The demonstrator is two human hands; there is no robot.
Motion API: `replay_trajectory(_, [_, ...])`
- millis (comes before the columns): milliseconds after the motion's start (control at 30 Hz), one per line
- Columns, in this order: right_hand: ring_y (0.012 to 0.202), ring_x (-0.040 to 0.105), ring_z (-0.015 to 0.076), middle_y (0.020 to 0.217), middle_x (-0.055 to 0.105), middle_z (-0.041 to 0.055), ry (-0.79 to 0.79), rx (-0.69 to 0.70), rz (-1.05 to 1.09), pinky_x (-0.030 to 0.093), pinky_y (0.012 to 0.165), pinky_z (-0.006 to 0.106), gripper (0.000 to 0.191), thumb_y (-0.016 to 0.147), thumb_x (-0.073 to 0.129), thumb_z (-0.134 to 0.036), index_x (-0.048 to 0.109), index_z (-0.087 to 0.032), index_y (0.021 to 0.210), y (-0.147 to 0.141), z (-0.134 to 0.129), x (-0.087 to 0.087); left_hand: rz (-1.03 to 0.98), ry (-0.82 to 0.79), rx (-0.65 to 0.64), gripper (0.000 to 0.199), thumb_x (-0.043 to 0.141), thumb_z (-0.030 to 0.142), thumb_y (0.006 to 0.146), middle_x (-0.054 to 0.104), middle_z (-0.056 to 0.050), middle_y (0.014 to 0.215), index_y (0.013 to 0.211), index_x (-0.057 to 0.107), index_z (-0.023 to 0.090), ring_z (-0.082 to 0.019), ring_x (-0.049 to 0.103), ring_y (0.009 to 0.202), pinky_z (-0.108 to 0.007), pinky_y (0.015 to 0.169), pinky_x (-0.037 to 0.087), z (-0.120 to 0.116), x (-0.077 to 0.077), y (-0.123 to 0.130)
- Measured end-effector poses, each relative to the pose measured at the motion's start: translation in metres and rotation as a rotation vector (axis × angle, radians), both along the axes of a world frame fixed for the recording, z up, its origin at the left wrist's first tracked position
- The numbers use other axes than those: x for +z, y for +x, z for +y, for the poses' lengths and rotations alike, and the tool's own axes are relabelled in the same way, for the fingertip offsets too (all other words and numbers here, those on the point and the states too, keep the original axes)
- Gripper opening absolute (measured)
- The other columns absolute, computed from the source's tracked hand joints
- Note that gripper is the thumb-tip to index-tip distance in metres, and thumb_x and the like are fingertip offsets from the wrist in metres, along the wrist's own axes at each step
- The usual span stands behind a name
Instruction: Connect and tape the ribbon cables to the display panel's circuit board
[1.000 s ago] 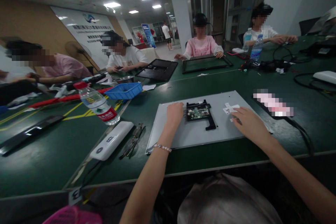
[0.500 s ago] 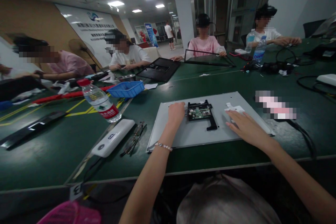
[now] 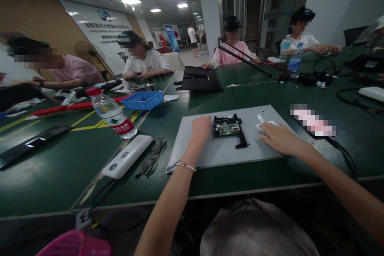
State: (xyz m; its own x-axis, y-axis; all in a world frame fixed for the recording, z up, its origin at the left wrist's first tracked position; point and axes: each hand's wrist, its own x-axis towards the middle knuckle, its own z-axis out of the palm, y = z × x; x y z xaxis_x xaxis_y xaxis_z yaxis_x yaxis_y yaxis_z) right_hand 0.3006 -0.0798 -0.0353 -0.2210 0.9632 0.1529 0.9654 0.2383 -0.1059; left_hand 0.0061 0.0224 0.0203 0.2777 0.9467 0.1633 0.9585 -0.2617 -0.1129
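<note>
A grey flat metal panel, like the back of a display, lies on the green table in front of me. Fixed near its middle is a black plastic bracket around a green circuit board. My left hand rests on the panel just left of the bracket, fingers curled closed; whatever they may hold is hidden. On the right part of the panel, my right hand lies with fingers stretched out, its fingertips beside a white label that it partly covers.
Left of the panel lie eyeglasses, a white power bank, a water bottle and a blue tray. A blurred phone with a cable is to the right. Across the table, a person handles a black frame beside a black cover.
My right hand has shifted slightly right, uncovering more of the label; my left hand stays put. Across the table, the person's black frame has tilted up and the black cover has moved right.
</note>
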Motion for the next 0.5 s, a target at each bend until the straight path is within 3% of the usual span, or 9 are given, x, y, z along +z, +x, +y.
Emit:
replay_trajectory(167, [0.122, 0.052, 0.0350, 0.129, 0.059, 0.0155, -0.008, -0.003, -0.041, 0.036, 0.101, 0.058, 0.043, 0.095, 0.037, -0.043, 0.064, -0.019, 0.119, -0.007, 0.031, 0.020, -0.005, -0.009, 0.014, 0.034, 0.041, 0.012, 0.089, 0.071, -0.015, 0.099, 0.111, 0.067, 0.017, -0.024, 0.066, 0.097, -0.030, 0.084, 0.047, -0.001, 0.000, -0.001])
replay_trajectory(333, [0.126, 0.045, 0.0370, 0.129, 0.058, 0.0188, 0.076, 0.068, -0.072, 0.038, 0.102, 0.052, 0.041, 0.093, 0.044, -0.039, 0.065, -0.013, 0.116, -0.033, 0.057, 0.052, -0.010, -0.029, 0.000, 0.034, 0.041, 0.014, 0.090, 0.071, -0.015, 0.100, 0.111, 0.067, 0.017, -0.025, 0.066, 0.097, -0.031, 0.083, 0.047, -0.002, 0.000, 0.001])
replay_trajectory(433, [0.116, 0.054, 0.0326, 0.120, 0.063, 0.0189, 0.054, 0.220, -0.045, 0.043, 0.097, 0.043, 0.034, 0.091, 0.051, -0.030, 0.066, -0.010, 0.114, -0.058, 0.078, 0.059, -0.004, -0.016, -0.014, 0.033, 0.039, 0.017, 0.091, 0.071, -0.016, 0.098, 0.111, 0.066, 0.017, -0.025, 0.066, 0.096, -0.032, 0.082, 0.048, -0.002, -0.001, 0.002])
replay_trajectory(500, [0.110, 0.059, 0.0278, 0.116, 0.066, 0.0157, 0.023, 0.243, 0.004, 0.045, 0.093, 0.035, 0.032, 0.091, 0.052, -0.027, 0.066, -0.012, 0.115, -0.072, 0.093, 0.058, 0.008, -0.017, -0.020, 0.033, 0.039, 0.016, 0.091, 0.071, -0.015, 0.097, 0.110, 0.067, 0.017, -0.025, 0.066, 0.095, -0.032, 0.082, 0.048, -0.001, -0.001, 0.001])
